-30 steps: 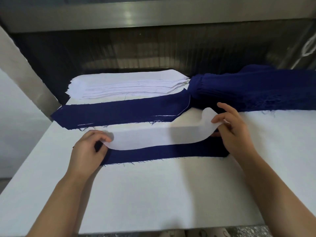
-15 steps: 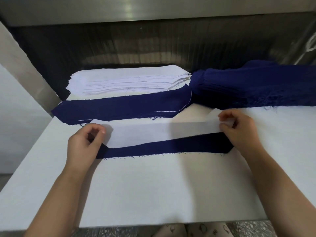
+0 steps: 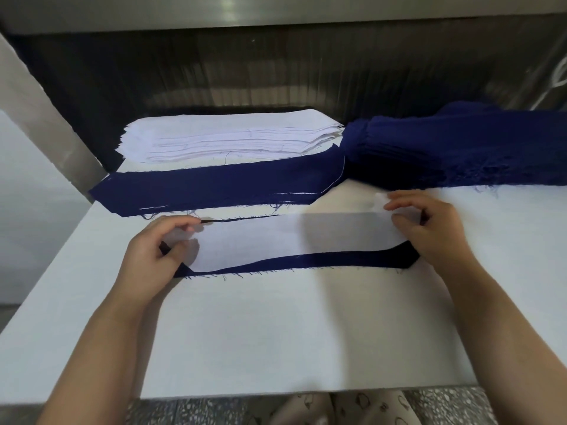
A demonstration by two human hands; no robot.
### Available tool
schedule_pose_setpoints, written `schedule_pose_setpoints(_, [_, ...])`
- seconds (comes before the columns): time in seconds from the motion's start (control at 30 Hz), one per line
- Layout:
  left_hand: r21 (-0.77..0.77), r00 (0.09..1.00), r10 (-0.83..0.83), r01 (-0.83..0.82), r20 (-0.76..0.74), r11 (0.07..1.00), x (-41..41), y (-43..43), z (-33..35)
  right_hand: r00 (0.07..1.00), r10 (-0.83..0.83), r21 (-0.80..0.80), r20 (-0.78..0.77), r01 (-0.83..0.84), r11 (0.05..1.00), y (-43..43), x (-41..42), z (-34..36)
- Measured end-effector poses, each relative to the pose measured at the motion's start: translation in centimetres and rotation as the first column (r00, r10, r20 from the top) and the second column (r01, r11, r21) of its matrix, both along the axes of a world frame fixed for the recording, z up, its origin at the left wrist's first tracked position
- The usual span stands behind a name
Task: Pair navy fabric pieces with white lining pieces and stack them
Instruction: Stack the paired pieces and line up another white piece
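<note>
Left hand (image 3: 153,250) is curled at the left end, thumb and fingers pinching the white lining piece (image 3: 291,237); right hand (image 3: 429,228) pinches the opposite end, fingers bent over the corner; so both hands are clamped on the one piece, one at each tip; the lining runs left to right between them, long axis across the table, lying on the navy strip (image 3: 322,260) beneath it; here's what matters: the navy shows as a band along the near edge and only a thin sliver at the far left, so the lining sits shifted away from the person, and I'd judge a small pull toward the body squares them; each end is already under its own hand, no crossing needed; just beyond lies another navy piece (image 3: 214,187), parallel, probably the paired stack; behind it the white lining stack (image 3: 230,139), and to the right the navy pile (image 3: 460,148); the table (image 3: 276,332) lies bare on the near side.
</note>
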State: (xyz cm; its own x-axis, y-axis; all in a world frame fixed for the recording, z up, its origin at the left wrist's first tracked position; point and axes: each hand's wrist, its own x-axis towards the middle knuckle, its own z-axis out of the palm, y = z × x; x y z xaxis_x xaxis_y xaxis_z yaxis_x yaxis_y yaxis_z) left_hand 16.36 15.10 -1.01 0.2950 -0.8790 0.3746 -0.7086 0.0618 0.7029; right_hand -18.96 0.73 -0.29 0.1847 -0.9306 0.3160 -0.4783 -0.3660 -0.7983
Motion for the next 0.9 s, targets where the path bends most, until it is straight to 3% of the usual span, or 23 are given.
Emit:
schedule_pose_setpoints(0.2, [0.008,0.998,0.021,-0.02,-0.066,1.0,0.3,0.2,-0.1,0.996,-0.031,-0.032,-0.086,0.028,0.999,-0.3,-0.4,0.0])
schedule_pose_setpoints(0.4, [0.045,1.0,0.017,-0.016,-0.021,0.999,1.2,0.4,-0.1,0.997,-0.046,-0.069,-0.056,0.042,0.997,0.1,-0.6,0.2])
schedule_pose_setpoints(0.63, [0.006,0.994,0.084,-0.084,-0.066,0.996,1.2,0.4,0.1,0.997,-0.042,-0.026,-0.057,0.04,0.999,0.1,-0.8,0.0])
schedule_pose_setpoints(0.9, [0.014,0.997,0.071,-0.071,-0.028,0.997,1.1,0.5,0.0,0.987,-0.004,-0.034,-0.158,-0.002,0.999,0.3,-0.5,0.2])
